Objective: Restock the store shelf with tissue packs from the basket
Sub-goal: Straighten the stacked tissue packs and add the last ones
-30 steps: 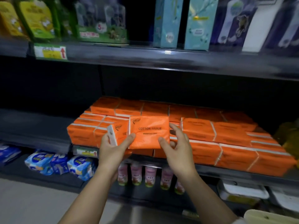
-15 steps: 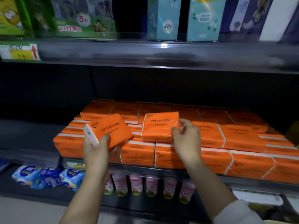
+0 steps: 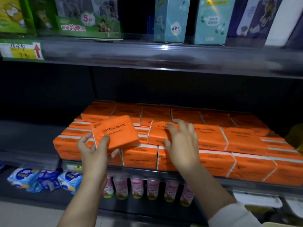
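Observation:
An orange "COTTON TISSUE" pack is tilted above the front left of the stack, gripped by my left hand at its lower left corner. My right hand lies with fingers spread on a second orange pack that rests on top of the stacked packs on the middle shelf. Several orange packs fill the shelf in rows, two layers high. No basket can be made out in this view.
The upper shelf edge carries green packages and teal boxes. Below are pink bottles and blue wipe packs. The middle shelf's left part is dark and bare. A pale rim shows at bottom right.
My right hand has set its pack down on the stack and now rests flat on it. My left hand has brought its pack rightward and up, closer to the stack.

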`<action>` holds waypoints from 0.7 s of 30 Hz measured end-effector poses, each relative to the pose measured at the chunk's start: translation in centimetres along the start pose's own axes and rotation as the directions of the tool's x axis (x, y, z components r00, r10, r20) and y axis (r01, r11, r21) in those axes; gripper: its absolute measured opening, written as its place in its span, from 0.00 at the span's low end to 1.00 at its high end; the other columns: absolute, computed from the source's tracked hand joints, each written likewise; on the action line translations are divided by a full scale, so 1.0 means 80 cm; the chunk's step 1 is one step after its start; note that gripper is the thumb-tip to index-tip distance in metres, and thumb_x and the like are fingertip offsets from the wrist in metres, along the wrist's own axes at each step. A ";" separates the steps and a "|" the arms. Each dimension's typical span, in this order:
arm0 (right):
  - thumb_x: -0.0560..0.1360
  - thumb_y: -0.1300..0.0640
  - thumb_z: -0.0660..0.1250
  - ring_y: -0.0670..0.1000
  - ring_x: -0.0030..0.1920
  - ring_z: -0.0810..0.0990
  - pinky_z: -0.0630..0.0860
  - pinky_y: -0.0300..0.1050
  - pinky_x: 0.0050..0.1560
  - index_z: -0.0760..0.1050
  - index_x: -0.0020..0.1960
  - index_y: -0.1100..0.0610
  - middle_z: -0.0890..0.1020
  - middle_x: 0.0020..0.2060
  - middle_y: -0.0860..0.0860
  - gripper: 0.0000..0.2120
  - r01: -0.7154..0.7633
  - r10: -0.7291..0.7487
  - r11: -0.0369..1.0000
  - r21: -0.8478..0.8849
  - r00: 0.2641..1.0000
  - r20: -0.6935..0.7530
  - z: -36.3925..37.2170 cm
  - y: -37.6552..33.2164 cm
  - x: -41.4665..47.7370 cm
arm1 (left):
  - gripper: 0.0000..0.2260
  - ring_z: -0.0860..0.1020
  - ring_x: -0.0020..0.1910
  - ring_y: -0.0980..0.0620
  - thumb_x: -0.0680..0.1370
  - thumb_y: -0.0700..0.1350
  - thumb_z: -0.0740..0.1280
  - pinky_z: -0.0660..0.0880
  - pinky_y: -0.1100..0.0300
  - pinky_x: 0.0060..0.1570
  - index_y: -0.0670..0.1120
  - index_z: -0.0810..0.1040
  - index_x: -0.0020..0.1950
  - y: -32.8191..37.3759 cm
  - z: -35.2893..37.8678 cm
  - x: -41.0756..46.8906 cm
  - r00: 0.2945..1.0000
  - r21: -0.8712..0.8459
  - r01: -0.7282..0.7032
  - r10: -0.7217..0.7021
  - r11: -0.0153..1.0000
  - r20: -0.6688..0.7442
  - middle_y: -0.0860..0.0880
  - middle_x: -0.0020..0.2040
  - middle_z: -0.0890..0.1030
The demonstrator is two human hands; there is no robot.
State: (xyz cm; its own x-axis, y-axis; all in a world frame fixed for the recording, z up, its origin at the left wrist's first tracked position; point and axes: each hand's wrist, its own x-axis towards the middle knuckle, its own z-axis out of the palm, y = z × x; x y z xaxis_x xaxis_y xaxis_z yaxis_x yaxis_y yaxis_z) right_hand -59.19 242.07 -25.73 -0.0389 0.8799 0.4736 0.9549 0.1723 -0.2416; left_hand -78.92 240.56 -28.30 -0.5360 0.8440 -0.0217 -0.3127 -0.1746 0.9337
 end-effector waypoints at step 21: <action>0.62 0.59 0.77 0.49 0.44 0.82 0.71 0.58 0.62 0.82 0.47 0.53 0.83 0.43 0.48 0.14 0.076 -0.088 0.987 -0.141 0.993 -0.076 0.043 0.019 0.006 | 0.15 0.78 0.49 0.55 0.77 0.46 0.67 0.78 0.66 0.32 0.55 0.71 0.63 -0.010 0.027 0.026 0.996 0.137 0.016 -0.027 0.990 0.080 0.50 0.62 0.73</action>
State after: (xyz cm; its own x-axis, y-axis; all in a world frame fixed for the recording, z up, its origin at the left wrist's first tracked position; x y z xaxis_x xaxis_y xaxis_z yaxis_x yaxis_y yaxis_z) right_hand -58.76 244.26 -28.78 -0.1001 0.8254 0.5556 0.9811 0.1748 -0.0829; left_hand -78.09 243.56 -28.29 -0.4630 0.8862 -0.0182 -0.2105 -0.0900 0.9734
